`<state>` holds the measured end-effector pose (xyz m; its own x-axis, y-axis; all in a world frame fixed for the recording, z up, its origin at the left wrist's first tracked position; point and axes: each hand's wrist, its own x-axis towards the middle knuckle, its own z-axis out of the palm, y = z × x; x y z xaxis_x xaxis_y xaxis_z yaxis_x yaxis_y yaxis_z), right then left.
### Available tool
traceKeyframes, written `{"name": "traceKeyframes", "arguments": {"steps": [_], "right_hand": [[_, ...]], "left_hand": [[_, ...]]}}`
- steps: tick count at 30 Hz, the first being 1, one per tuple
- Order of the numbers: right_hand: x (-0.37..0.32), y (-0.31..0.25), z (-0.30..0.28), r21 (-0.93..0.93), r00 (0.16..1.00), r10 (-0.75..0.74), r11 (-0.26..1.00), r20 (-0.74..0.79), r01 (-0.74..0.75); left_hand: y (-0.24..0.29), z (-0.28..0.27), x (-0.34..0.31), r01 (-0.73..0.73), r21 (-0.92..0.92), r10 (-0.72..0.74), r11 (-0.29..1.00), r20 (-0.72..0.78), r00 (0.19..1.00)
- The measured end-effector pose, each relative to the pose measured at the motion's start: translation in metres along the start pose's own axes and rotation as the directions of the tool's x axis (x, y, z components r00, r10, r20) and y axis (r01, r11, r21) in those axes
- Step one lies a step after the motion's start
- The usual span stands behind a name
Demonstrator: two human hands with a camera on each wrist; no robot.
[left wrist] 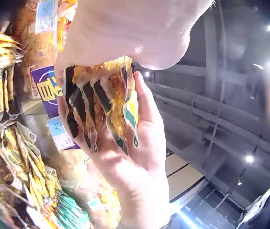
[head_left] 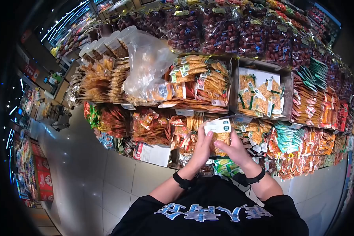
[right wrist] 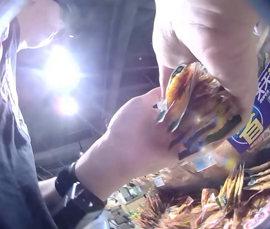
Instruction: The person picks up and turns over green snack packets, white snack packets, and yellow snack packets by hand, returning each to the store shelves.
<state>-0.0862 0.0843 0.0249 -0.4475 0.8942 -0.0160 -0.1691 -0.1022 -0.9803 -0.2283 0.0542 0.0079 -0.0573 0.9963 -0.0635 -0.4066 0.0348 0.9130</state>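
Observation:
Both hands hold a small stack of snack packets (head_left: 219, 135) in front of the shirt, with a white label at the top. The left hand (head_left: 201, 149) grips the left side, thumb on the front; the right hand (head_left: 236, 148) grips the right side, thumb across the front. In the left wrist view several packets (left wrist: 104, 102) stand side by side between the left hand (left wrist: 130, 28) and the right hand (left wrist: 142, 167). The right wrist view shows the same packets (right wrist: 197, 102) between the right hand (right wrist: 211, 38) and the left hand (right wrist: 130, 133).
Beyond the hands, a box (head_left: 289, 94) holds loose packets on a white board. Left of it lie piled packets (head_left: 208, 82) and a clear plastic bag (head_left: 143, 59). Bagged dark red fruit (head_left: 220, 35) lines the back. More packets (head_left: 151, 128) fill the lower tier.

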Motion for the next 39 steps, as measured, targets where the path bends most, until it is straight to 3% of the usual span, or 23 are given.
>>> {"name": "traceKeyframes", "arguments": {"steps": [5, 6, 7, 8, 9, 11, 13, 17, 19, 21, 23, 24, 27, 29, 31, 39], "right_hand": [[0.030, -0.005, 0.035, -0.189, 0.995, -0.066, 0.979, 0.079, 0.080], [0.040, -0.007, 0.039, -0.325, 0.984, -0.154, 0.930, 0.087, 0.174], [0.049, -0.008, 0.039, -0.381, 0.983, -0.150, 0.907, 0.101, 0.178], [0.053, -0.028, 0.048, -0.363, 0.980, -0.178, 0.910, 0.094, 0.200], [0.058, -0.048, 0.059, -0.351, 0.974, -0.207, 0.909, 0.088, 0.225], [0.075, -0.040, 0.053, -0.382, 0.975, -0.210, 0.897, 0.074, 0.222], [0.084, -0.061, 0.056, -0.612, 0.962, -0.271, 0.756, 0.029, 0.232], [0.109, -0.091, 0.047, -0.691, 0.936, -0.349, 0.687, -0.044, 0.224], [0.135, -0.101, 0.035, -0.787, 0.848, -0.529, 0.508, 0.035, 0.349], [0.152, -0.131, 0.045, -0.837, 0.806, -0.583, 0.386, 0.104, 0.387], [0.181, -0.144, 0.044, -0.942, 0.768, -0.613, 0.114, 0.184, 0.316], [0.199, -0.146, 0.046, -0.957, 0.751, -0.629, 0.038, 0.201, 0.288], [0.256, -0.141, 0.051, -0.860, 0.651, -0.564, -0.376, 0.508, 0.346], [0.286, -0.118, 0.052, -0.832, 0.781, -0.351, -0.421, 0.516, 0.360], [0.297, -0.090, 0.060, -0.769, 0.769, -0.298, -0.528, 0.565, 0.360], [0.284, -0.083, 0.071, -0.732, 0.781, -0.239, -0.574, 0.577, 0.366]], "left_hand": [[0.023, -0.051, 0.010, -0.083, 0.038, 0.083, 0.996, 0.006, 0.997], [0.024, -0.060, 0.013, -0.123, 0.027, 0.123, 0.992, 0.007, 0.992], [0.023, -0.066, 0.019, -0.158, 0.007, 0.158, 0.987, 0.033, 0.987], [0.016, -0.079, 0.023, -0.133, -0.044, 0.132, 0.990, -0.034, 0.991], [0.021, -0.084, 0.027, -0.168, -0.082, 0.170, 0.982, 0.013, 0.985], [0.030, -0.095, 0.027, -0.110, 0.017, 0.110, 0.994, -0.001, 0.994], [0.038, -0.101, 0.026, -0.102, 0.033, 0.100, 0.994, 0.055, 0.993], [0.043, -0.118, 0.029, -0.120, 0.106, 0.099, 0.987, 0.182, 0.978], [0.040, -0.127, 0.031, -0.113, 0.095, 0.092, 0.989, 0.204, 0.975], [0.041, -0.133, 0.029, -0.088, -0.004, 0.087, 0.996, 0.212, 0.973], [0.047, -0.139, 0.024, -0.072, -0.025, 0.076, 0.997, 0.211, 0.975], [0.047, -0.144, 0.022, -0.050, -0.031, 0.055, 0.998, 0.202, 0.978], [0.051, -0.158, 0.019, -0.034, -0.037, 0.040, 0.999, 0.171, 0.984], [0.054, -0.164, 0.017, -0.032, -0.053, 0.040, 0.998, 0.146, 0.989], [0.058, -0.174, 0.016, -0.026, -0.082, 0.035, 0.996, 0.109, 0.993], [0.058, -0.184, 0.017, -0.026, -0.055, 0.031, 0.998, 0.087, 0.996]]}}
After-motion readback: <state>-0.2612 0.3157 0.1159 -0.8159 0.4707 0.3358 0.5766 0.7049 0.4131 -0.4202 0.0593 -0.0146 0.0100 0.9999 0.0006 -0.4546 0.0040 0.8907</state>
